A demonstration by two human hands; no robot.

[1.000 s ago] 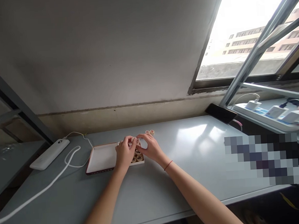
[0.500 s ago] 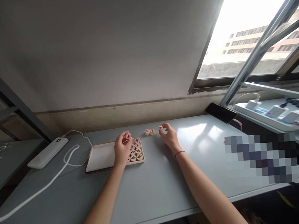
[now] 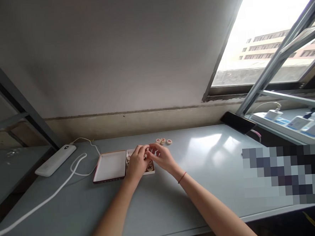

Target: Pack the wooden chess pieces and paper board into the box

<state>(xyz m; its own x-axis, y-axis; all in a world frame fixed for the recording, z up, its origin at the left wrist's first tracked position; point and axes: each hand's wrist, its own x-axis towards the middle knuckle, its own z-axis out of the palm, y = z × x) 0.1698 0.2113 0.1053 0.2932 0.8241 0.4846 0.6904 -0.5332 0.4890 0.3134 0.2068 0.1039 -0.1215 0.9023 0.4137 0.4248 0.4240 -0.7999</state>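
While the left hand and right hand hung together over the xiangqi pieces in their box, whether either grip clasped one I couldn't tell; light fingertip pinching seemed wisest! Three loose pieces sat beyond, on the counter.

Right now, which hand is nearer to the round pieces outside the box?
Right. The right hand is just on the near side of the round pieces; the left hand is farther off to their left, over the box.

Power strip near the window
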